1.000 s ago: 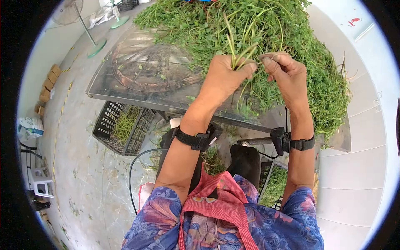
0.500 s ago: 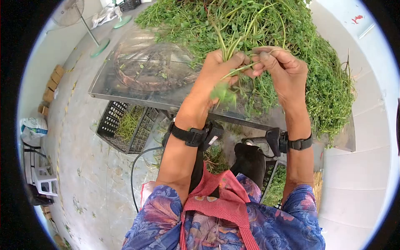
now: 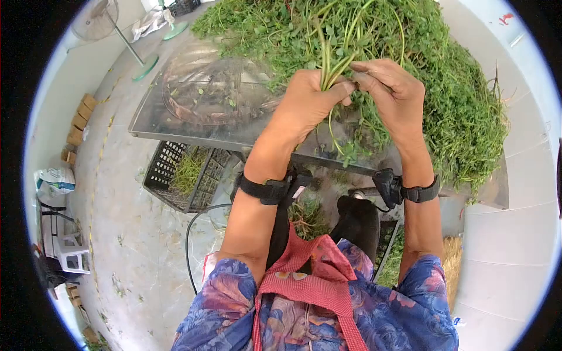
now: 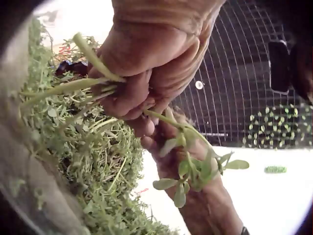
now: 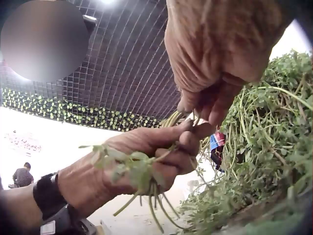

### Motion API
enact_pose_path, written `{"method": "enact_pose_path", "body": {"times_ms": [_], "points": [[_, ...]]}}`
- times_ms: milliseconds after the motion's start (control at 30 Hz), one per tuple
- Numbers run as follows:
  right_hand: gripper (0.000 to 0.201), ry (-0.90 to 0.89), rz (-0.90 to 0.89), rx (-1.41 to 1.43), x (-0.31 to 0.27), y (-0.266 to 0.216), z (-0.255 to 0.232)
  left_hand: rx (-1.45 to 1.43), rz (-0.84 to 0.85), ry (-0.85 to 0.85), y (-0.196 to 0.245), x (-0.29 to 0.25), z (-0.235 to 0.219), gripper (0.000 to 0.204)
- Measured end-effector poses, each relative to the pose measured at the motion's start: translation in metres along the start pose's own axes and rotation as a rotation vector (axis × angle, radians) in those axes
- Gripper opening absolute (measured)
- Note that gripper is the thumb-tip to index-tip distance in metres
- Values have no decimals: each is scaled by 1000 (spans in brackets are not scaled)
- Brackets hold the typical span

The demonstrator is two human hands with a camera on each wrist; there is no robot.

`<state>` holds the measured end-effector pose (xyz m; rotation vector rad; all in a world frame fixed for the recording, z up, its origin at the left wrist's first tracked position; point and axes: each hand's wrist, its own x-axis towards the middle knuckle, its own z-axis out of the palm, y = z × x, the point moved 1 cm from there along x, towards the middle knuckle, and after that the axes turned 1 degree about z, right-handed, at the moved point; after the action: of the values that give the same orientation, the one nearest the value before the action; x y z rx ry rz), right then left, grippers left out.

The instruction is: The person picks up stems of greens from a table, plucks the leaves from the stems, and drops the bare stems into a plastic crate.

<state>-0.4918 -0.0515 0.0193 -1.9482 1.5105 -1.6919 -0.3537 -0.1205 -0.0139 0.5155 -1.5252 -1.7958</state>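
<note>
Green stems (image 3: 325, 61) stand up out of the left hand (image 3: 315, 102), which grasps them with its thumb laid across; their long axis runs away from the body, toward the far side. One leafy sprig (image 4: 206, 169) pokes out below the same grip and hangs to the near side, over the edge of the table (image 3: 234, 126). Just to the right, the right hand (image 3: 391, 85) has its fingers curled and pinches at the stems beside the left thumb; how much it has between the fingertips is hidden. That sideways meeting is the key relation: bundle immediately left of the right fingertips, its length pointing far. Beyond both hands, far and right, the pile (image 3: 451, 117) spreads over the table, nearer the right hand. Below the table to the left sits a crate (image 3: 164, 169) with more greens; farther left stand a stool (image 3: 73, 254) and, at the far end, a fan (image 3: 127, 44).
</note>
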Motion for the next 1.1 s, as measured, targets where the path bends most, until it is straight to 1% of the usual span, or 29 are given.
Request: {"method": "enact_pose_path", "body": {"times_ms": [67,100,167,200,233,267,300,333,367,400,433,467,500,567,600,633,667,700,733,767,800,833,900,933,1000,1033,1100], "points": [[12,49,-58,-133,-5,-3,3,379,275,66,-8,3,6,8],[12,54,-49,-128,-7,-6,4,384,266,62,-11,4,9,8],[12,145,-257,-372,-13,-15,5,439,321,173,-9,6,11,9],[16,190,-288,-412,-16,-18,8,443,320,173,-11,7,11,9],[16,194,-287,-408,-20,-21,9,490,384,213,-13,7,10,8],[18,157,-363,-476,-24,-27,9,538,448,251,-13,8,9,8],[21,119,-433,-544,-28,-41,11,545,443,247,-13,8,6,8],[14,-115,-395,-685,-38,-61,14,477,387,349,-11,9,-3,9],[13,-205,-546,-517,-53,-61,22,408,326,444,-9,8,-10,9],[15,-467,-394,-245,-62,-75,32,416,316,428,-4,8,-15,9],[22,-512,-487,-79,-76,-78,40,211,270,409,5,7,-22,11],[33,-617,-467,-76,-87,-77,49,6,225,395,10,8,-26,12],[33,-614,-469,-75,-95,-65,52,9,226,394,9,8,-28,12],[36,-858,-295,-98,-107,-38,55,-240,192,269,8,5,-37,23],[29,-1033,-170,-212,-95,-43,44,-219,159,263,8,3,-39,26],[24,-886,-156,-141,-88,-41,35,-201,166,279,8,1,-42,26],[18,-741,-137,-77,-80,-37,26,-272,165,224,8,2,-41,26],[10,-657,62,59,-60,-45,7,-347,161,166,7,2,-39,25],[5,-445,1,83,-48,-43,-4,-350,173,187,8,3,-36,23],[5,-315,116,64,-37,-39,-14,-347,179,189,8,2,-34,23],[12,-203,305,152,-26,-36,-19,-377,193,171,7,2,-32,22],[12,-203,295,156,-14,-26,-18,-405,207,153,6,3,-31,20],[18,-132,288,157,8,-1,-11,-416,248,157,3,6,-29,19],[18,-136,278,167,13,10,-3,-432,263,163,2,7,-29,19],[23,-229,290,363,18,23,16,-428,283,183,2,6,-27,20],[23,-231,283,372,20,28,20,-418,289,188,2,7,-26,20],[27,-370,497,529,20,32,28,-447,277,234,1,9,-24,20]]}}
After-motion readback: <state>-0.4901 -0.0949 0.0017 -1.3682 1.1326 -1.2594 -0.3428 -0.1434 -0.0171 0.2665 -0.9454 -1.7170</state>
